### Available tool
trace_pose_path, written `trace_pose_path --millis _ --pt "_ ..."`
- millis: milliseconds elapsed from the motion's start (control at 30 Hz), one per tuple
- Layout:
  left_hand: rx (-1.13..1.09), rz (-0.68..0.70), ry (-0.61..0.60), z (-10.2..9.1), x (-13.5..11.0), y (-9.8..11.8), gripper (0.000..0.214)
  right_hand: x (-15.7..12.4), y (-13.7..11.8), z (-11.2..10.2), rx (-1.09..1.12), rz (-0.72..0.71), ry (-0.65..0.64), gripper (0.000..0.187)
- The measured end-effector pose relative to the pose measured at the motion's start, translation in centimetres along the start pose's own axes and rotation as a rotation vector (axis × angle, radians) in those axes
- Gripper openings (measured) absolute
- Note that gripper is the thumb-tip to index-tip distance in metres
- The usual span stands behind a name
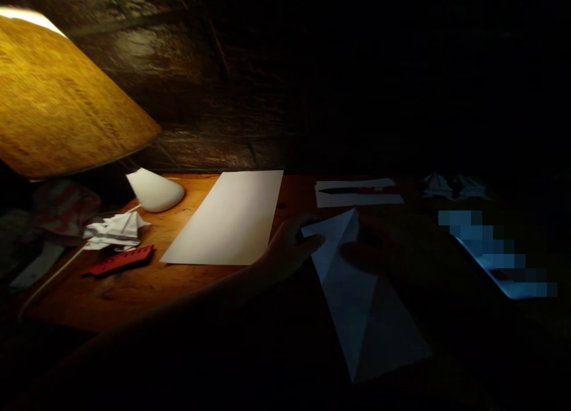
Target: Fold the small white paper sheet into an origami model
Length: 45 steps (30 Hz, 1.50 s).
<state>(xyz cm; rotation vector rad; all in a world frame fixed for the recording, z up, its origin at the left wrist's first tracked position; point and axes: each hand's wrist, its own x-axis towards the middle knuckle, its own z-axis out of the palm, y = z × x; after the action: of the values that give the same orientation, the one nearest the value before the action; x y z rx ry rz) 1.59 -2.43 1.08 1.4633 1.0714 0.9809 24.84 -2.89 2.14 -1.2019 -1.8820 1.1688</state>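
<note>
A white sheet of paper (pixel 357 292), partly folded to a point at its far end, lies on the wooden table (pixel 111 286) in deep shadow. My left hand (pixel 292 247) rests on the sheet's upper left corner, thumb pressed on the paper's edge. My right hand (pixel 370 244) is a dark shape on the folded tip; its fingers are hard to make out in the dark.
A lit lamp with a tan shade (pixel 57 102) and white base (pixel 154 190) stands at left. Nearby lie a flat white sheet (pixel 229 217), a folded paper shape (pixel 116 228), a red ruler-like piece (pixel 119 260), a sheet with a knife (pixel 357 191), more folded paper (pixel 452 186) and a glowing screen (pixel 499 256).
</note>
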Motion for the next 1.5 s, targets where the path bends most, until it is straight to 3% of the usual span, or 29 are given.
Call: trace_pose_path --millis 33,67,233,333,467,633,767,900,1067,1333,1500 --pt "0.197 0.099 -0.036 -0.4 0.2 0.1 0.022 0.1 0.1 -0.2 -0.054 -0.017 -0.001 0.020" --pt "0.258 0.123 -0.063 -0.7 0.4 0.0 0.017 0.2 0.2 -0.4 -0.110 -0.039 0.005 0.019" --pt "0.415 0.183 -0.077 -1.4 1.1 -1.1 0.011 0.5 1.1 -0.4 -0.237 -0.126 0.009 0.025" --pt "0.504 0.241 -0.074 -1.5 1.4 -1.5 0.009 0.7 1.5 -0.1 -0.256 -0.116 -0.017 0.018" --pt "0.595 0.324 -0.101 -1.7 1.7 -1.1 0.006 0.7 1.9 0.2 -0.271 -0.242 0.011 0.012" --pt "0.643 0.397 -0.214 -2.2 1.9 -1.0 0.028 0.8 1.8 0.0 -0.282 -0.394 -0.072 0.007" --pt "0.807 0.538 -0.348 -2.4 1.5 -0.1 0.050 0.7 1.5 -0.3 -0.305 -0.395 -0.219 0.017" --pt "1.028 0.612 -0.453 -2.5 0.8 1.3 0.050 0.7 1.6 -0.5 -0.335 -0.394 -0.276 0.029" --pt "1.091 0.752 -0.499 -1.8 0.0 1.6 0.042 0.6 1.9 -0.6 -0.347 -0.413 -0.320 0.024" --pt "1.284 0.679 -0.534 -0.3 -2.2 2.9 0.015 0.1 0.0 -0.9 -0.509 -0.433 -0.303 0.019" --pt "1.266 0.678 -0.499 -0.1 -2.8 3.2 0.014 -0.4 -1.1 -1.4 -0.489 -0.364 -0.275 0.020"
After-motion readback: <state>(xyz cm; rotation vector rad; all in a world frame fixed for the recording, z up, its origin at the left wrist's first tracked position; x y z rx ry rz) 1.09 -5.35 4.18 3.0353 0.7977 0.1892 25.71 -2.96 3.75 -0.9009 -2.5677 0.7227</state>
